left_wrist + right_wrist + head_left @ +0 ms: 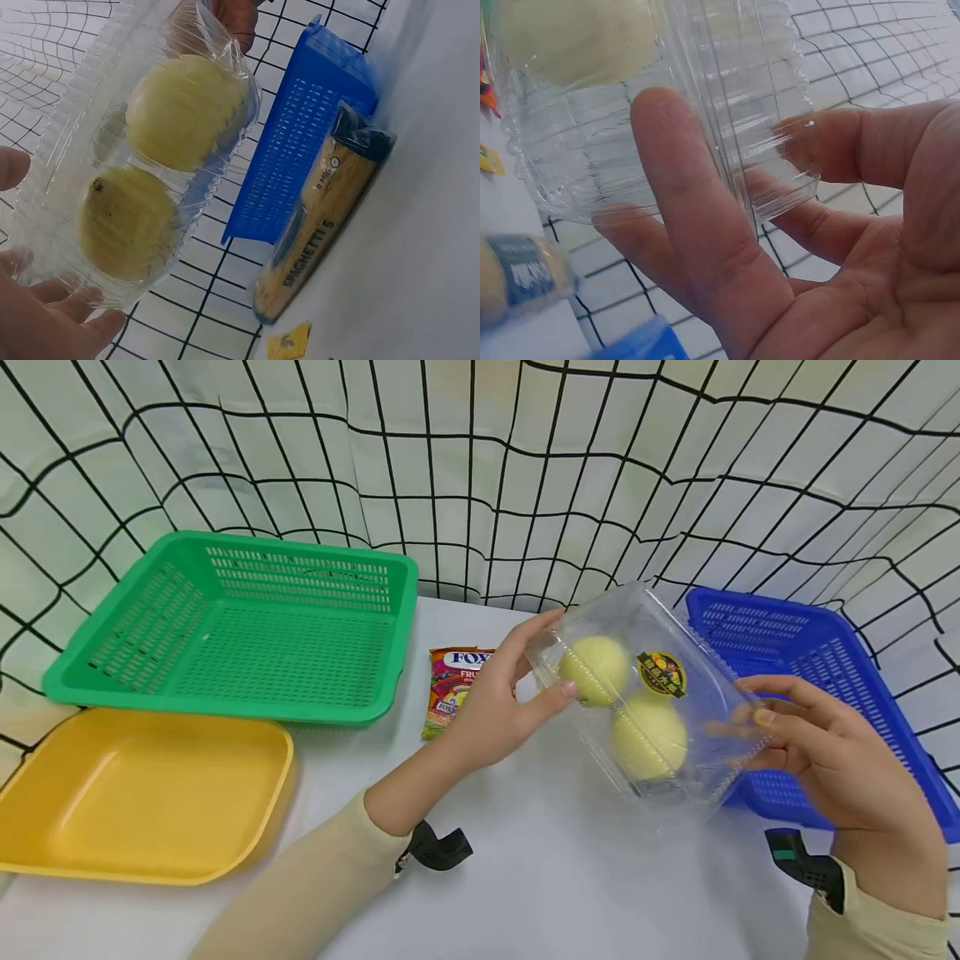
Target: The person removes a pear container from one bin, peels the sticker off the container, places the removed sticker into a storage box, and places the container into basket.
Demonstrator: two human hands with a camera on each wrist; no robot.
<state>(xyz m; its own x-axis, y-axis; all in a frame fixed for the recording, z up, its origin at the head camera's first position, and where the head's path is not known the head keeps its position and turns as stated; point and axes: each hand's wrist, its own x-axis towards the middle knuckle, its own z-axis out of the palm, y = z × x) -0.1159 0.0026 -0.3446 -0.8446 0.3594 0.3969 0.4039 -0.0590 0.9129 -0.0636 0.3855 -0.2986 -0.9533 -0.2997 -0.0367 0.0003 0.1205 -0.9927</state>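
A clear plastic clamshell box (pixel 708 693) is held up and tilted between both hands. Two pale yellow round fruits (pixel 648 739) lie inside, and a round black label (pixel 662 674) is on the box. My left hand (pixel 498 702) grips the box's left edge, thumb on the near side. At the opposite end my right hand (pixel 840 752) pinches the box, with fingers on both faces in the right wrist view. Behind the left hand lies a Fox's candy packet (pixel 450 693), partly covered. The exact kind of fruit cannot be told.
A blue basket (pixel 892 718) stands at the right, partly behind the box. Green basket (pixel 292 647) and yellow tray (pixel 165 793) sit at the left. A spaghetti pack (pixel 322 225) and a small yellow packet (pixel 289 343) lie on the table. Black wire mesh (pixel 480 497) rises behind.
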